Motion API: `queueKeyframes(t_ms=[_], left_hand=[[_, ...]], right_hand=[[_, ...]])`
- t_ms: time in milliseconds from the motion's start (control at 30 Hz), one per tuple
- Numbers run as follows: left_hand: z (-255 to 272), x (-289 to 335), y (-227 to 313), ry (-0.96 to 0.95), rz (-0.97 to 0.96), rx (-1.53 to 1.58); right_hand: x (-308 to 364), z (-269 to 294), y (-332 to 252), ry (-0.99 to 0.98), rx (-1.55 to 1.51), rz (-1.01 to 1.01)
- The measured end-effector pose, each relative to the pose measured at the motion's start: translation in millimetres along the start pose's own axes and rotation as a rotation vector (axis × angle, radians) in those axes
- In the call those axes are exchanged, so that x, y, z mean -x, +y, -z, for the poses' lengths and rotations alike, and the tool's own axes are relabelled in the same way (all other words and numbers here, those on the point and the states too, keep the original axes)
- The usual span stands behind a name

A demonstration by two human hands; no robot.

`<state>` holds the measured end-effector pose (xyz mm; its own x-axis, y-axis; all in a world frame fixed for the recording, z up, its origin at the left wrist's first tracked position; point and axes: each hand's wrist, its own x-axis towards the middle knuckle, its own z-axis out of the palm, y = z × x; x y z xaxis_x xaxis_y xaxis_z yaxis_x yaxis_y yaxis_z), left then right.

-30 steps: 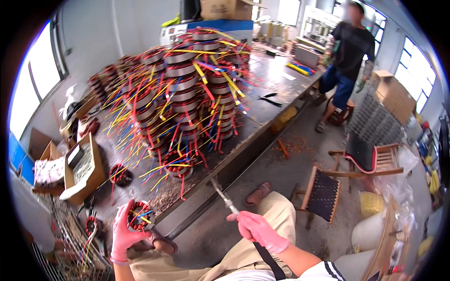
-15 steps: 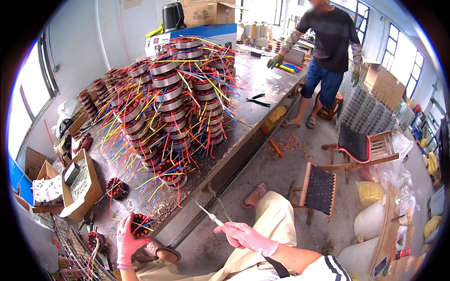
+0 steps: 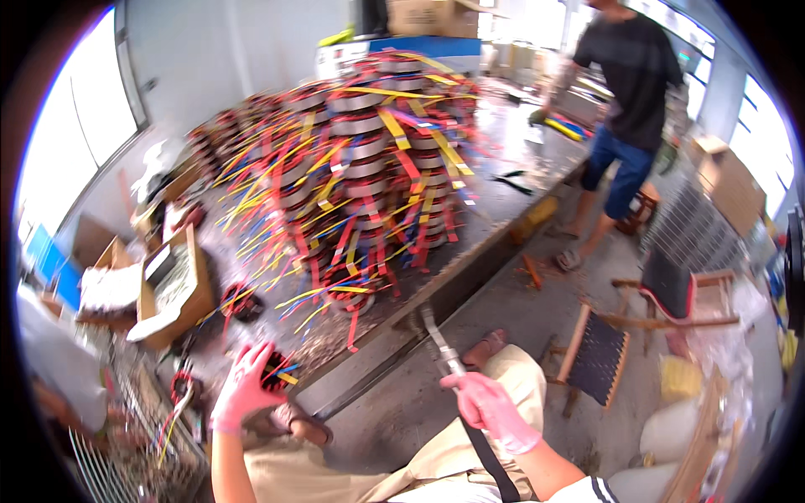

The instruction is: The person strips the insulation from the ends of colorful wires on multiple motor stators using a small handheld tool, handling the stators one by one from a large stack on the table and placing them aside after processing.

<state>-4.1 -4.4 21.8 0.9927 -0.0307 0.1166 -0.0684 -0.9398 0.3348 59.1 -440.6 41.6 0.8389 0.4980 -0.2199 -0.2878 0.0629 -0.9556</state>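
My left hand (image 3: 241, 390), in a pink glove, grips a small wound motor stator (image 3: 277, 369) with short coloured leads, beside the near table edge. The palm and fingers cover its left side. My right hand (image 3: 490, 407), also gloved in pink, holds a slim pale-handled tool (image 3: 444, 345) with a thin metal tip pointing up and left. Motion blur hides the exact kind of tip. Tall stacks of wound stators (image 3: 360, 151) with red, yellow and blue wires stand on the table (image 3: 511, 214). One separate stator (image 3: 241, 302) lies near the left hand.
An open cardboard box (image 3: 172, 293) stands at the table's left. Dark-handled pliers (image 3: 513, 183) lie on the tabletop. Another person (image 3: 625, 109) stands by the far right end. Low chairs (image 3: 599, 352) and a wire cage (image 3: 692, 222) occupy the right-hand floor.
The view has swung left, shifting the scene rightward and blurring it. My right hand and the tool have moved right and its tip up. The other person leans closer to the table.
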Motion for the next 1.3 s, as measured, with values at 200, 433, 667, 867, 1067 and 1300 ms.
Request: queueKeyframes(t_ms=[200,433,667,867,1067,1300], left_hand=[[-7.3,-21.5,8.9,0.035,-0.035,0.028],[21.2,-23.9,-33.2,0.308,0.119,-0.035],[32.7,-94.1,-89.1,0.322,0.365,-0.035],[25.6,-132.3,-118.5,0.273,0.420,-0.023],[18.4,-136.8,-129.1,0.248,0.437,-0.030],[23.4,-132.6,-129.6,0.199,0.429,-0.071]], right_hand=[[15.8,32.1,12.3,0.240,-0.031,0.098],[9.9,34.6,0.9,0.280,-0.035,0.114],[1.7,40.6,-5.5,0.317,-0.044,0.119],[-3.3,46.9,-2.9,0.440,0.078,0.147],[-6.1,58.3,-2.5,0.386,-0.003,0.087],[-11.9,55.9,0.1,0.438,0.060,0.119]])
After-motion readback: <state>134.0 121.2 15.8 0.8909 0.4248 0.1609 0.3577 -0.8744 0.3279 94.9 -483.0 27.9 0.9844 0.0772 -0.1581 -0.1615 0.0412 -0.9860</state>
